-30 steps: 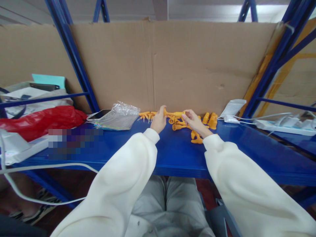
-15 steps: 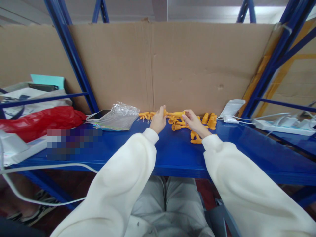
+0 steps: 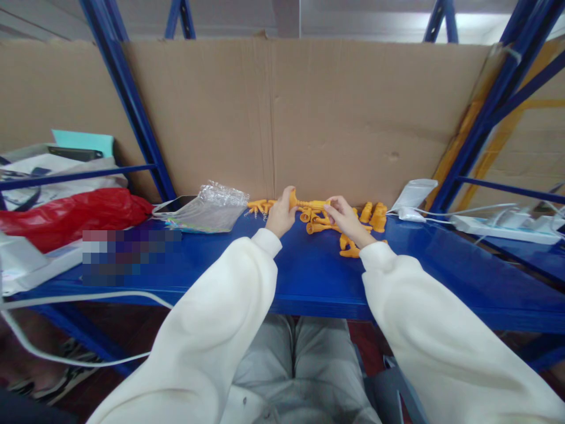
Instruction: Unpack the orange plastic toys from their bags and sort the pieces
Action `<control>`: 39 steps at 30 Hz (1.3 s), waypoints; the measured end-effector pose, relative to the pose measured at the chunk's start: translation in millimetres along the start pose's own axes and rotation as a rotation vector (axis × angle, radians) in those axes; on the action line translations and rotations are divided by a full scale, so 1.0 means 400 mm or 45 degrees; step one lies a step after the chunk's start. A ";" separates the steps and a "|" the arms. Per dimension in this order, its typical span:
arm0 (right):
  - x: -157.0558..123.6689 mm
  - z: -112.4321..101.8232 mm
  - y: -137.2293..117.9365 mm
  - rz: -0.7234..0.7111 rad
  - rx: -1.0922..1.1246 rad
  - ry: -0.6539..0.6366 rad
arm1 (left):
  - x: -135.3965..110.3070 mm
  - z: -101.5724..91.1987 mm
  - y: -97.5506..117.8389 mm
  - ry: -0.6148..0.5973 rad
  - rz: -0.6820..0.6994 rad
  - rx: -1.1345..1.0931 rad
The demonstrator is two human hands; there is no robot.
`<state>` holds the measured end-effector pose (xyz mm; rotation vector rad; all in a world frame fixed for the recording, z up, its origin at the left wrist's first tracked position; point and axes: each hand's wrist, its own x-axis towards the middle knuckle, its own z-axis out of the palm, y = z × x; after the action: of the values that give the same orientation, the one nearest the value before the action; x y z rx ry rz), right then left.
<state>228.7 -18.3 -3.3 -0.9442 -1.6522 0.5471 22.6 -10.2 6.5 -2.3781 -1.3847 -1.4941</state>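
Note:
Both my hands hold one long orange plastic piece just above the blue shelf. My left hand grips its left end with closed fingers. My right hand pinches its right end. Under and around them lie several loose orange plastic parts; a claw-shaped group sits to the left and chunkier pieces to the right. One more orange part lies by my right wrist.
A cardboard sheet backs the shelf. Clear plastic bags and a phone lie to the left, with a red bag beyond. A white pouch, cables and a power strip are on the right. Blue rack posts flank the space.
My hands stay on the orange piece almost unmoved; the left thumb has shifted slightly higher on its end.

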 end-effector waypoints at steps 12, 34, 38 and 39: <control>-0.025 0.003 -0.041 0.259 0.105 -0.395 | -0.015 -0.002 0.017 -0.128 0.227 0.105; -0.018 -0.006 -0.060 0.022 -0.704 -0.432 | -0.009 -0.004 0.029 -0.217 0.240 0.241; -0.018 -0.006 -0.078 0.043 -0.906 -0.448 | -0.008 -0.004 0.034 -0.255 0.199 0.221; -0.018 -0.005 -0.081 0.048 -0.961 -0.445 | -0.008 -0.005 0.035 -0.264 0.187 0.219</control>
<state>221.2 -43.0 17.8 -1.4814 -2.2211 0.0908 30.0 -21.8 11.1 -2.5182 -1.2808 -1.0745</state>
